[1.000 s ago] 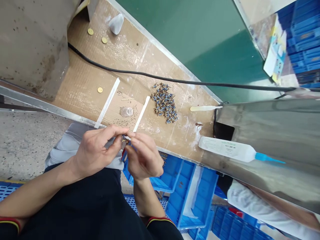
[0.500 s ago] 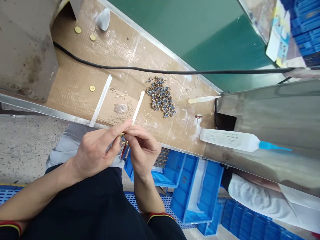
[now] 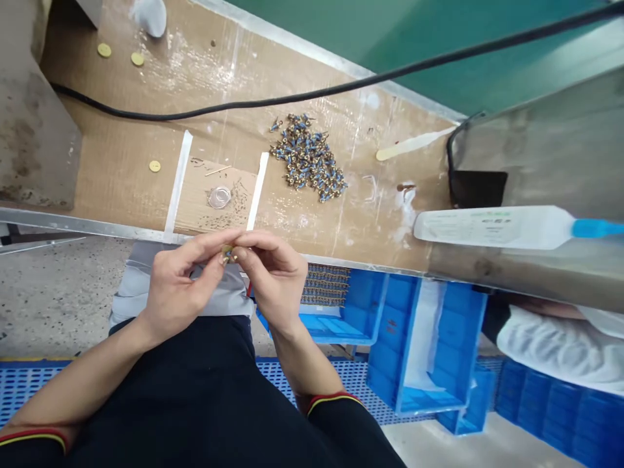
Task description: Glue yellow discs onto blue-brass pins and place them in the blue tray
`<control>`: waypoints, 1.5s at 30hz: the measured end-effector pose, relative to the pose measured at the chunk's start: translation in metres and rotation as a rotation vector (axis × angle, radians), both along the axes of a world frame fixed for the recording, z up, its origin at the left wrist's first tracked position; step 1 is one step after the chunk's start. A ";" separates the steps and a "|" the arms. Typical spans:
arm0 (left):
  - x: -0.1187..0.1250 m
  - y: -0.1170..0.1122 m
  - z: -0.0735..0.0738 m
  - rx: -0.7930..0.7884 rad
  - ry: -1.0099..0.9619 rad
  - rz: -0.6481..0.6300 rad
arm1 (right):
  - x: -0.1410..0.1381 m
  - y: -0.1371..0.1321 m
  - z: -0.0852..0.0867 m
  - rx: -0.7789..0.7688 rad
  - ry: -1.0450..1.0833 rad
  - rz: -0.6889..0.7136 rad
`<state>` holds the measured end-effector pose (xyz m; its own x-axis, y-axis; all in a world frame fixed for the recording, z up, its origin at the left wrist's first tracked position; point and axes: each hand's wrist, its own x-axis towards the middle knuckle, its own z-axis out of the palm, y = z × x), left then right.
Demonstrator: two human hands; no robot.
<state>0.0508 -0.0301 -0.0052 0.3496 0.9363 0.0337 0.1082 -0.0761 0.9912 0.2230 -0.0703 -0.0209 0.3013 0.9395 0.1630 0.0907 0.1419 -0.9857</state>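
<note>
From here I see the left hand point(image 3: 181, 279) and right hand point(image 3: 275, 279) closed narrow, both pinching a tiny brass part point(image 3: 227, 253) at lower centre, just past the edge of the cardboard bench point(image 3: 117, 136), below a heap of blue-and-brass parts point(image 3: 308, 157).

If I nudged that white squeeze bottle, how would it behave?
The squeeze bottle looks thin-walled plastic, so probably light and flexible. Lying on its side on smooth steel, it could well slide or roll. The slim blue nozzle seems likeliest to bend.
</note>
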 end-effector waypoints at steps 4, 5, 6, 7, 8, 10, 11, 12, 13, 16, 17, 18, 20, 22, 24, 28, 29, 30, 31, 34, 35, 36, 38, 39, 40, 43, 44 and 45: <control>0.003 0.008 0.002 -0.476 -0.286 -0.035 | 0.001 0.001 0.000 -0.043 0.107 0.016; 0.004 0.010 0.004 -0.570 -0.352 -0.033 | 0.002 0.000 0.002 -0.055 0.129 0.020; 0.005 0.013 0.006 -0.659 -0.410 -0.026 | 0.002 0.000 0.004 -0.071 0.148 0.022; 0.006 0.015 0.009 -0.738 -0.460 -0.019 | 0.003 -0.001 0.006 -0.088 0.161 0.024; 0.007 0.016 0.011 -0.805 -0.501 -0.016 | 0.004 -0.001 0.008 -0.101 0.166 0.026; 0.009 0.018 0.016 -0.895 -0.553 -0.025 | 0.006 -0.002 0.011 -0.104 0.157 0.025; 0.010 0.018 0.017 -0.922 -0.563 -0.031 | 0.007 -0.003 0.012 -0.101 0.150 0.024; 0.011 0.018 0.018 -0.941 -0.570 -0.034 | 0.008 -0.004 0.013 -0.096 0.144 0.023; 0.012 0.018 0.019 -0.953 -0.576 -0.038 | 0.009 -0.004 0.014 -0.093 0.142 0.021; 0.016 0.018 0.021 -0.981 -0.587 -0.043 | 0.012 -0.005 0.016 -0.085 0.141 0.019; 0.017 0.019 0.021 -0.991 -0.586 -0.044 | 0.014 -0.006 0.017 -0.084 0.140 0.019; 0.018 0.019 0.021 -0.999 -0.582 -0.043 | 0.015 -0.006 0.017 -0.080 0.137 0.020; 0.019 0.021 0.019 -1.003 -0.557 -0.039 | 0.017 -0.006 0.016 -0.060 0.120 0.033; 0.019 0.022 0.015 -0.973 -0.501 -0.021 | 0.018 -0.008 0.014 -0.020 0.070 0.019; 0.020 0.019 0.009 -0.888 -0.410 0.017 | 0.018 -0.010 0.010 0.042 -0.029 -0.034; 0.022 0.005 -0.005 -0.582 -0.181 0.047 | 0.018 -0.020 -0.005 0.142 -0.256 -0.018; 0.024 0.002 -0.008 -0.518 -0.127 0.025 | 0.020 -0.023 -0.010 0.141 -0.291 0.011; 0.025 -0.002 -0.011 -0.470 -0.076 -0.014 | 0.023 -0.028 -0.014 0.129 -0.307 0.030; 0.027 -0.004 -0.013 -0.443 -0.035 -0.066 | 0.028 -0.034 -0.019 0.114 -0.304 0.033; 0.034 -0.008 -0.012 -0.475 0.070 -0.320 | 0.050 -0.067 -0.026 0.034 -0.211 -0.074; 0.036 -0.008 -0.011 -0.488 0.099 -0.396 | 0.061 -0.083 -0.027 -0.022 -0.189 -0.156; 0.038 -0.008 -0.009 -0.489 0.124 -0.444 | 0.073 -0.100 -0.030 -0.110 -0.193 -0.251; 0.040 -0.005 -0.006 -0.466 0.147 -0.447 | 0.102 -0.135 -0.039 -0.405 -0.290 -0.445; 0.040 -0.004 -0.006 -0.455 0.152 -0.421 | 0.117 -0.152 -0.047 -0.609 -0.378 -0.489; 0.041 -0.002 -0.006 -0.451 0.159 -0.394 | 0.130 -0.167 -0.056 -0.817 -0.457 -0.466; 0.042 0.001 -0.007 -0.453 0.191 -0.373 | 0.156 -0.198 -0.087 -1.065 -0.491 -0.331; 0.043 0.001 -0.007 -0.453 0.205 -0.385 | 0.159 -0.202 -0.097 -1.102 -0.489 -0.281; 0.043 0.001 -0.007 -0.453 0.215 -0.400 | 0.160 -0.205 -0.106 -1.146 -0.496 -0.230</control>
<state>0.0940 -0.0291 -0.0125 0.6297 0.6372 -0.4443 0.3577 0.2698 0.8940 0.3828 -0.2750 -0.1271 0.6156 0.5508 -0.5636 0.3929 -0.8345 -0.3864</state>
